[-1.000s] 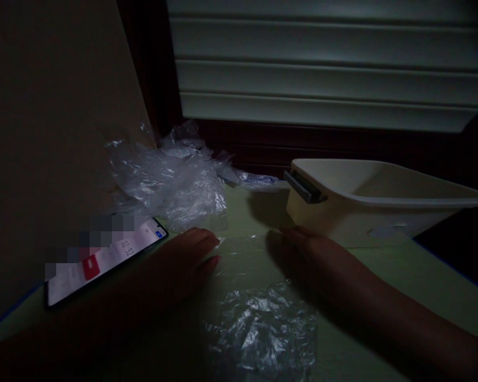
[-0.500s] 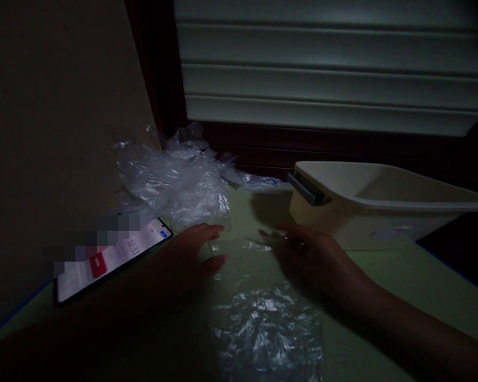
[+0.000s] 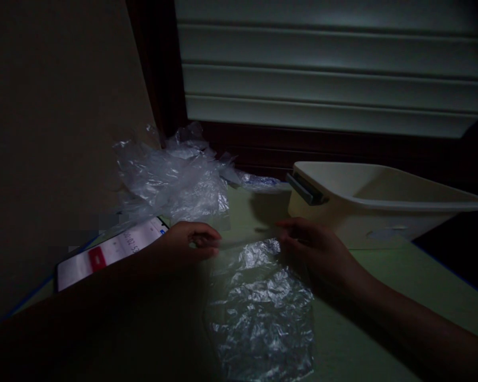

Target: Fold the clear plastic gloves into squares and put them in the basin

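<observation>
A clear, crinkled plastic bag [image 3: 263,307] lies on the green tabletop in front of me, its upper edge stretched between my hands. My left hand [image 3: 189,243] pinches that edge at the left corner, thumb and fingertips together. At the right corner my right hand [image 3: 313,244] is closed on the edge, its fingertips partly lost in shadow. The light is dim, so the exact grip of the fingers is hard to see.
A heap of crumpled clear plastic bags [image 3: 175,175] lies at the back left by the wall. A phone [image 3: 119,252] with a lit timer screen lies partly behind my left forearm. A cream plastic bin [image 3: 342,223] with a dark handle stands at the back right.
My left thumb and fingers, apart before, have closed on the bag's edge. The bag's crinkled part has spread up towards my hands. The right hand has hardly moved.
</observation>
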A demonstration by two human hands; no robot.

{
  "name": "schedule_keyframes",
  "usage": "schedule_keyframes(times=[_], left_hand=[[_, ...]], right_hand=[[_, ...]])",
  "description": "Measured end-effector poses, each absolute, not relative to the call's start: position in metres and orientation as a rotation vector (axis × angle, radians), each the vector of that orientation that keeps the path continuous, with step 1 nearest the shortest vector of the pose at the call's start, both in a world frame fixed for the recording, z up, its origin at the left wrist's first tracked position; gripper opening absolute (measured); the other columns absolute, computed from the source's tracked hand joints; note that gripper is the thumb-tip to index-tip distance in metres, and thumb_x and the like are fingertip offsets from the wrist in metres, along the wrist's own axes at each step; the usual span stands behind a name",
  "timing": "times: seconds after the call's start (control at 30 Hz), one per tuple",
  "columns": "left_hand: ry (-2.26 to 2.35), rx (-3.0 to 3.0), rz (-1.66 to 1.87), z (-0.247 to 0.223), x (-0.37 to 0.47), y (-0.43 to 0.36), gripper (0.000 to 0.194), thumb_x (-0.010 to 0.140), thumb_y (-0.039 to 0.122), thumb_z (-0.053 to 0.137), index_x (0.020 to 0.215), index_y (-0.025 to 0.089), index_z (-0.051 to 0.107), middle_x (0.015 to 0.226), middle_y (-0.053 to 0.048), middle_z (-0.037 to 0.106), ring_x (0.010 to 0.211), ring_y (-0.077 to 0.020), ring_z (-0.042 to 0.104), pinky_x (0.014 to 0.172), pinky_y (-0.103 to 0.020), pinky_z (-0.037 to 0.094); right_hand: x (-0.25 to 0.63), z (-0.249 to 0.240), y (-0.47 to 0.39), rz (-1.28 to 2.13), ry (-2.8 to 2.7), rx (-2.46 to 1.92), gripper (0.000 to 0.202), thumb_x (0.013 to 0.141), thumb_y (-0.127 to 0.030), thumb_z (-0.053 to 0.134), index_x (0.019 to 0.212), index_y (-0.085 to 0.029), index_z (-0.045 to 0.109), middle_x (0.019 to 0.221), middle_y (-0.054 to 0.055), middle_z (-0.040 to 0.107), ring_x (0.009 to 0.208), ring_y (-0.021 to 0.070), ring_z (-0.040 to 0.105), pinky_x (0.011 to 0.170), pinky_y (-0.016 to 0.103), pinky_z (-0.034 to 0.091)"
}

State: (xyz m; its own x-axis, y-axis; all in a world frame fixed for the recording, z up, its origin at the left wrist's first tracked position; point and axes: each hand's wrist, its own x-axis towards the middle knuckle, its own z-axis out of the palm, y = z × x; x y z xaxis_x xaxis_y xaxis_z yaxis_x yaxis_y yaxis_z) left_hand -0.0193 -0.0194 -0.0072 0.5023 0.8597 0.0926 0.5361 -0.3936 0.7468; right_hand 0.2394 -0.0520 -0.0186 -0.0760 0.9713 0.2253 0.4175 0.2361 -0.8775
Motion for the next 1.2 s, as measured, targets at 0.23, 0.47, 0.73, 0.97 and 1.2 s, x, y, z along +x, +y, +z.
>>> schedule_keyframes(times=[0.23, 0.47, 0.73, 0.97, 1.2], left_hand=[[1.176, 2.017, 0.668, -0.010, -0.022, -0.016, 0.018, 0.066, 0.033, 0.059, 0.071, 0.016, 0.061, 0.076, -0.002, 0.065, 0.075, -0.0166, 0.062, 0.072, -0.028, 0.050], [1.111, 2.108, 0.594, -0.007, -0.022, -0.017, 0.022, 0.066, 0.030, 0.060, 0.082, 0.015, 0.063, 0.079, -0.003, 0.064, 0.073, -0.0157, 0.060, 0.067, -0.026, 0.048], [1.021, 2.338, 0.592, -0.008, -0.026, -0.015, 0.014, 0.073, 0.021, 0.052, 0.075, 0.014, 0.064, 0.077, -0.003, 0.063, 0.070, -0.0136, 0.059, 0.065, -0.024, 0.046], [0.813, 2.499, 0.600, -0.006, -0.027, -0.017, 0.018, 0.078, 0.015, 0.047, 0.077, 0.013, 0.065, 0.078, -0.005, 0.064, 0.071, -0.0130, 0.059, 0.064, -0.021, 0.045], [0.603, 2.628, 0.688, -0.010, -0.028, -0.017, 0.018, 0.078, 0.009, 0.047, 0.080, 0.012, 0.065, 0.076, -0.006, 0.064, 0.069, -0.0125, 0.060, 0.063, -0.021, 0.046]], right_hand=[[0.245, -0.017, -0.050, 0.820, -1.735, -1.357, 0.039, 0.073, -0.030, 0.058, 0.107, -0.012, 0.057, 0.087, 0.011, 0.065, 0.078, 0.0217, 0.063, 0.069, 0.034, 0.051], [0.249, -0.020, -0.044, 0.702, -1.898, -1.421, 0.022, 0.076, -0.020, 0.053, 0.095, -0.013, 0.061, 0.083, 0.011, 0.067, 0.073, 0.0205, 0.063, 0.067, 0.033, 0.050], [0.250, -0.018, -0.046, 0.599, -2.016, -1.440, 0.011, 0.075, -0.012, 0.051, 0.076, -0.014, 0.062, 0.073, 0.008, 0.068, 0.065, 0.0187, 0.062, 0.061, 0.030, 0.048], [0.251, -0.019, -0.049, 0.493, -2.062, -1.450, 0.019, 0.075, -0.012, 0.053, 0.088, -0.013, 0.067, 0.083, 0.009, 0.071, 0.070, 0.0192, 0.065, 0.063, 0.029, 0.048], [0.255, -0.016, -0.051, 0.361, -2.202, -1.447, 0.020, 0.074, -0.008, 0.051, 0.079, -0.016, 0.068, 0.076, 0.007, 0.070, 0.064, 0.0166, 0.063, 0.057, 0.026, 0.045]])
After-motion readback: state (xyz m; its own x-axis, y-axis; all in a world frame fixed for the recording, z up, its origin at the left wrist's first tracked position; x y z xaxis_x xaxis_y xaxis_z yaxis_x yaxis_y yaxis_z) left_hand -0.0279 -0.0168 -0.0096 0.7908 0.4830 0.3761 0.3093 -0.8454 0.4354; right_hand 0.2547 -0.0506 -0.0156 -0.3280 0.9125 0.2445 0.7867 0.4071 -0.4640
